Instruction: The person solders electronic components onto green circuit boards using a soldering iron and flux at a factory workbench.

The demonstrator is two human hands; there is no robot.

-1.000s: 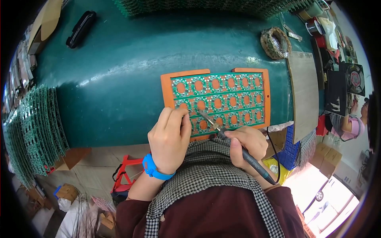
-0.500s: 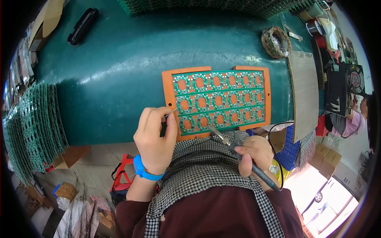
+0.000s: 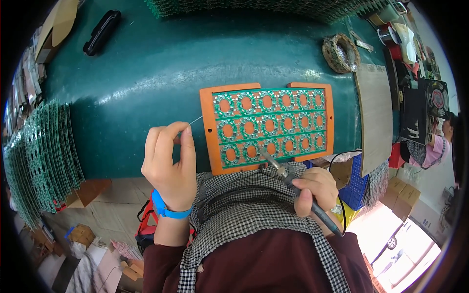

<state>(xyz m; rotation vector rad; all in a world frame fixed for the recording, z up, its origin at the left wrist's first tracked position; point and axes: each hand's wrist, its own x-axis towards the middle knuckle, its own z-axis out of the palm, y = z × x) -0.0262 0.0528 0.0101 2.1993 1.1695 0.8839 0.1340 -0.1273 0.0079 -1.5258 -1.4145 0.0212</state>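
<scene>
A green circuit board panel (image 3: pixel 288 114) with rows of round cut-outs lies in an orange fixture frame (image 3: pixel 208 112) on the bench. Left of the frame, my left hand (image 3: pixel 171 158) is closed in a pinch on a thin solder wire (image 3: pixel 196 120), its free end pointing up toward the frame's left edge. My right hand (image 3: pixel 316 190) grips a soldering iron (image 3: pixel 320 213) by its dark handle. The iron's metal tip (image 3: pixel 267 156) is over the near row of the panel; whether it touches the board I cannot tell.
Stacked green boards (image 3: pixel 41 151) stand at the left, with more along the far edge (image 3: pixel 264 7). A black case (image 3: pixel 101 32) lies far left. A round tape roll (image 3: pixel 340 52) and a flat board (image 3: pixel 373 117) are at the right. Another person (image 3: pixel 436 146) sits far right.
My left hand has drawn back to the left with the solder wire, off the panel. The iron in my right hand has shifted slightly right and down.
</scene>
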